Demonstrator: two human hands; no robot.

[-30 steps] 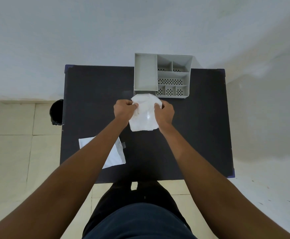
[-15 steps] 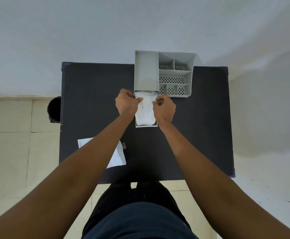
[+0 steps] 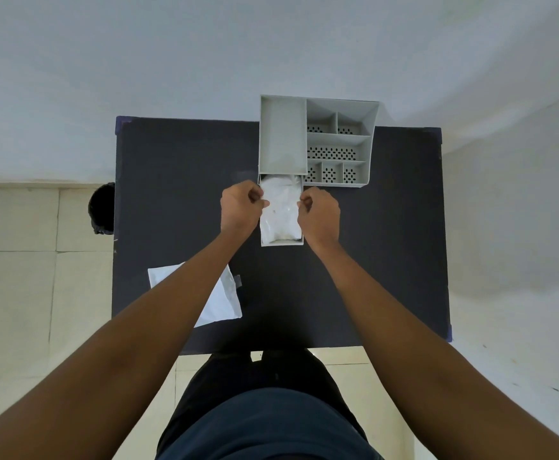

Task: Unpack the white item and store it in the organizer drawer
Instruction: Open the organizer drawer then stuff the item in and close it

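A white soft item (image 3: 280, 210) lies inside the pulled-out drawer (image 3: 282, 242) of the grey organizer (image 3: 314, 141), which stands at the far edge of the black table (image 3: 178, 180). My left hand (image 3: 240, 205) is at the item's left edge and my right hand (image 3: 320, 211) at its right edge. Both hands have curled fingers that pinch the item's sides. An empty white package (image 3: 221, 297) lies on the table's near left, partly hidden by my left forearm.
The organizer's right half has several small compartments (image 3: 336, 151) with perforated floors. A dark round object (image 3: 102, 207) stands on the floor left of the table. White walls rise behind and to the right.
The white item went from being held above the table into the drawer. My hands moved forward and closer together, and now sit at the drawer's sides.
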